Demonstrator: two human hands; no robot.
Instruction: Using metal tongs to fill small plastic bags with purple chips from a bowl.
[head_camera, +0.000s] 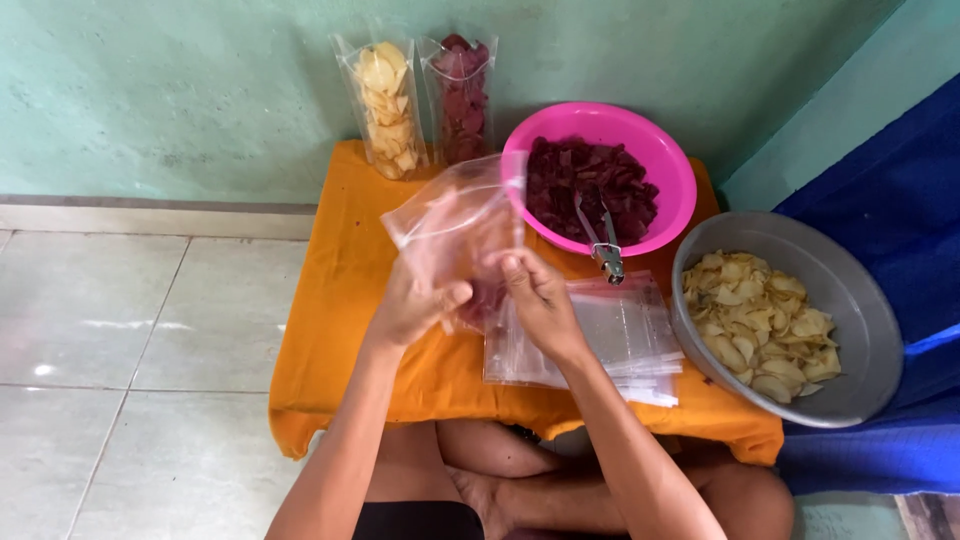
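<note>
Over the middle of the orange-cloth worktop (340, 300), the left hand (415, 305) and right hand (535, 295) pinch the clear plastic bag (460, 225); holding its mouth wide and upright should keep the dark red chips (487, 300) inside.

Near the centre of the frame, a clear plastic bag (455, 225) is held up, mouth toward the upper right; it looks soft and crumpled, with a few dark red chips showing low inside it. The left hand (415, 305) grips its lower left side and the right hand (535, 295) pinches its lower right edge. Just right of centre, a stack of flat clear bags (610, 340) lies on the orange-covered bench (330, 330), rectangular and overlapping. At the upper middle, two tall filled clear bags stand upright against the green wall: the left bag of pale yellow chips (388, 105), and touching it on the right the bag of dark red chips (462, 95).
</note>
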